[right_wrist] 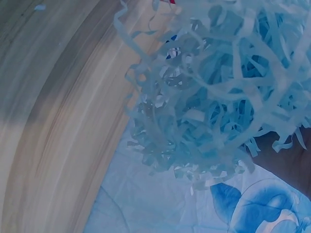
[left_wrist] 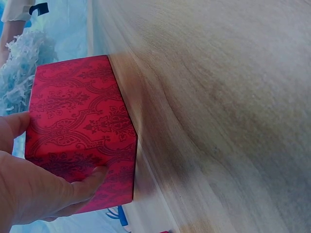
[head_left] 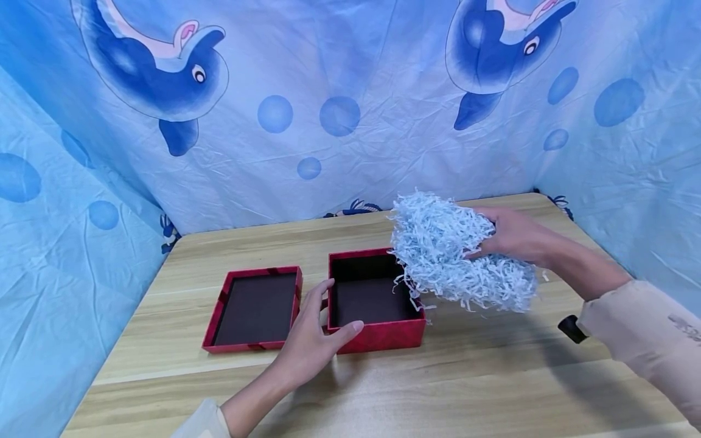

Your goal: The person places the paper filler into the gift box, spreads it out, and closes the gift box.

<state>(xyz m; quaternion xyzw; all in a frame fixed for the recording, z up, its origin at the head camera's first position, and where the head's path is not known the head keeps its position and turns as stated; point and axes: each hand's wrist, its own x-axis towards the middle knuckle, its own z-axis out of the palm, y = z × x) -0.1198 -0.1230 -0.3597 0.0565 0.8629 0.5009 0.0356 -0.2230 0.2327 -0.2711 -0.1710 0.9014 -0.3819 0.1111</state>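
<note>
My right hand (head_left: 517, 234) grips a big clump of pale blue shredded paper (head_left: 443, 243), raised over the right side of an open red box (head_left: 378, 336). Loose strands hang down past the box's right rim. Dark lining shows inside the box. At the box's near left corner, my left hand (head_left: 309, 340) holds it, thumb on the front rim and fingers along the left side. In the left wrist view, the patterned red box wall (left_wrist: 82, 107) is between thumb and fingers. Shredded paper (right_wrist: 218, 87) hides most of the right hand in the right wrist view.
Left of the box, the red lid (head_left: 254, 310) lies upturned on the wooden table (head_left: 438, 389), dark inside facing up. A blue curtain (head_left: 296, 73) printed with dolphins and bubbles closes off the back and sides. A small black object (head_left: 572, 328) is at the right sleeve.
</note>
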